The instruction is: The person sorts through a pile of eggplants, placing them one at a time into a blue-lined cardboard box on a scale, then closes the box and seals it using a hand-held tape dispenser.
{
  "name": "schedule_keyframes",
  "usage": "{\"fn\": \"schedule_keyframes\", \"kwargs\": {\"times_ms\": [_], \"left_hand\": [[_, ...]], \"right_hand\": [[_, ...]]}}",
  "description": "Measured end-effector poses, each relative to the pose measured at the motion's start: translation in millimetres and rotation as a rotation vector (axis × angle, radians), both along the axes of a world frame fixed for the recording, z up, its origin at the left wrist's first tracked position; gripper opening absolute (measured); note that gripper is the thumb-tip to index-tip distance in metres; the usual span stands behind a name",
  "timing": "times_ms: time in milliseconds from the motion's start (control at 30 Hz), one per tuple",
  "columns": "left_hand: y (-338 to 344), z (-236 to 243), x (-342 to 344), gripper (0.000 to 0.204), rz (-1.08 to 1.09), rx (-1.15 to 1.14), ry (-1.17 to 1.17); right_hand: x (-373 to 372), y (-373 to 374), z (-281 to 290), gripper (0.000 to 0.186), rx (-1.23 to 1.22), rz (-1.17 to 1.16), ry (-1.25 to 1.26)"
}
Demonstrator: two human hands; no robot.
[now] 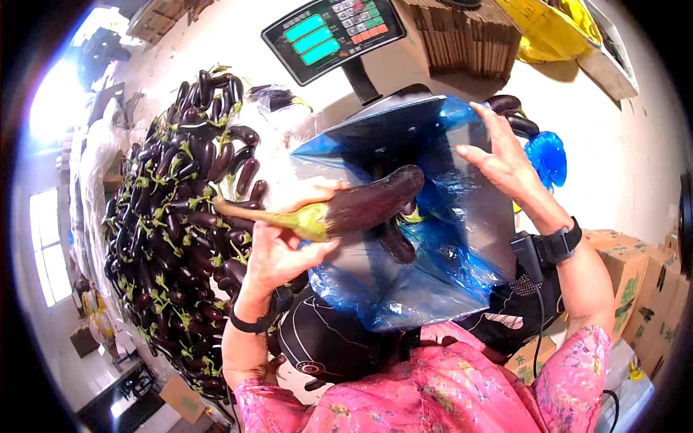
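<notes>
Blue plastic forms one bag point(469, 242) beneath one held eggplant point(372, 203).

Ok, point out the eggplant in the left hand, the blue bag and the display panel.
Eggplant point(367, 206): head view, its dark body.
Blue bag point(462, 252): head view, its crumpled side wall.
Display panel point(338, 35): head view, near its centre.

A dark purple eggplant point(379, 200) with a green cap slants, stem left, over an open blue bag point(433, 292) holding another eggplant point(397, 244).
</notes>
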State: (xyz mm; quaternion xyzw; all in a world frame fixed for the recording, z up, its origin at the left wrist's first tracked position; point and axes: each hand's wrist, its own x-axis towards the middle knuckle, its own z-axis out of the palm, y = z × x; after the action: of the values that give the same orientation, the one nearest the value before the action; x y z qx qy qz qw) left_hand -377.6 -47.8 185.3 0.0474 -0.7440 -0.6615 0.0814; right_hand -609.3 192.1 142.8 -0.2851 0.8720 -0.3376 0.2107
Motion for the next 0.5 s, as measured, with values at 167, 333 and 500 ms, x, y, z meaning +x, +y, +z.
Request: {"fn": "schedule_keyframes", "kwargs": {"times_ms": [167,333,500], "left_hand": [[26.4,-20.5,-56.8,0.05,-0.272,-0.618,0.079],[73.8,-85.5,-107.4,0.035,-0.574,-1.047,-0.02],[127.7,-196.4,-120.3,0.032,-0.646,-0.972,-0.522]], "right_hand": [[-2.3,2.8,-12.8,0.067,-0.046,0.031,0.096],[-3.9,4.9,-19.2,0.058,-0.139,0.037,0.158],[3.2,-4.2,-4.0,0.054,-0.115,0.03,0.086]]}}
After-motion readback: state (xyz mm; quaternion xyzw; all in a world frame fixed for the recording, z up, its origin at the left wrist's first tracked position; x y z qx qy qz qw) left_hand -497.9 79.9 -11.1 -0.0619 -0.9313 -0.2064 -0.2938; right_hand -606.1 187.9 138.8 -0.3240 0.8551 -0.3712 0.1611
